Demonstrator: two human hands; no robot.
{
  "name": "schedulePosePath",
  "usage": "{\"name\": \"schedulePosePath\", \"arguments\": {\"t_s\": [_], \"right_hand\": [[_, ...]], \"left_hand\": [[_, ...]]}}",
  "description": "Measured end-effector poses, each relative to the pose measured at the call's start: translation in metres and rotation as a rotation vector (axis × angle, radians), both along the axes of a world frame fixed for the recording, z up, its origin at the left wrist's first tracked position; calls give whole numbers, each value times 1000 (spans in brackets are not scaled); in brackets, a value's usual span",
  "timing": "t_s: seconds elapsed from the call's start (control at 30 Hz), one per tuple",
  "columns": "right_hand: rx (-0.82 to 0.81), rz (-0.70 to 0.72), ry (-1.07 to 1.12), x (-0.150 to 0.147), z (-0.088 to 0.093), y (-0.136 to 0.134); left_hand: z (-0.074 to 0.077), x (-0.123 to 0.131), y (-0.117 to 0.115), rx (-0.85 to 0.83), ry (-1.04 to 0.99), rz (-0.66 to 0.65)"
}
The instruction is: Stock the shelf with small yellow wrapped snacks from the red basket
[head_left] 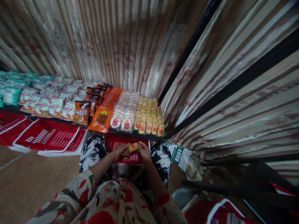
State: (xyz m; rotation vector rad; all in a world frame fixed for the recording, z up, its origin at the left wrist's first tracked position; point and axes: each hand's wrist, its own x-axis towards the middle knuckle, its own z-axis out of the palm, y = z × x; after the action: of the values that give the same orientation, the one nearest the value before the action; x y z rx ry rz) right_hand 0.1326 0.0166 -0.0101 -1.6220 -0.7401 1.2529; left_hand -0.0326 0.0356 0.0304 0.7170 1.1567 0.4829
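Observation:
Between my two hands, just above my lap, is a small yellow wrapped snack cake (133, 147) with a red and orange label. My left hand (121, 151) grips its left end with the fingers closed. The fingers of my right hand (144, 150) close on its other end. Below my left hand a bit of another yellowish piece shows, mostly hidden. Under both hands lies a red bag (137, 159) with a white printed pattern. Straight ahead, similar yellow snack cakes (149, 116) stand in rows at the right end of a dark shelf.
Left of the cakes sit white round packaged cakes (126, 109), flat orange snack packs (105, 110), black-orange bags (81, 112), white bags (56, 105) and teal bags (12, 95). Red bags (49, 135) hang below. Dark poles (187, 53) and a striped curtain (130, 40) stand behind.

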Motion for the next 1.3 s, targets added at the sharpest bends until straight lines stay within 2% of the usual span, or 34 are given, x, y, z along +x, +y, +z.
{"name": "schedulePosePath", "arguments": {"t_s": [0.23,0.47,0.67,0.77,0.87,1.1,1.3], "right_hand": [[77,-66,35,7,1,-3],[148,-38,40,11,18,-8],[241,36,-40,-1,36,-8],[297,65,-102,-5,45,-9],[337,33,-206,-4,54,-9],[391,-78,-409,16,67,-1],[421,-130,-506,31,73,12]], "left_hand": [[9,5,-8,90,-103,-79],[16,17,-8,176,-110,9],[28,24,-5,327,-79,82],[34,30,-2,416,-15,88],[38,37,3,515,84,79],[49,61,13,766,323,-3],[61,81,21,906,495,-69]]}}
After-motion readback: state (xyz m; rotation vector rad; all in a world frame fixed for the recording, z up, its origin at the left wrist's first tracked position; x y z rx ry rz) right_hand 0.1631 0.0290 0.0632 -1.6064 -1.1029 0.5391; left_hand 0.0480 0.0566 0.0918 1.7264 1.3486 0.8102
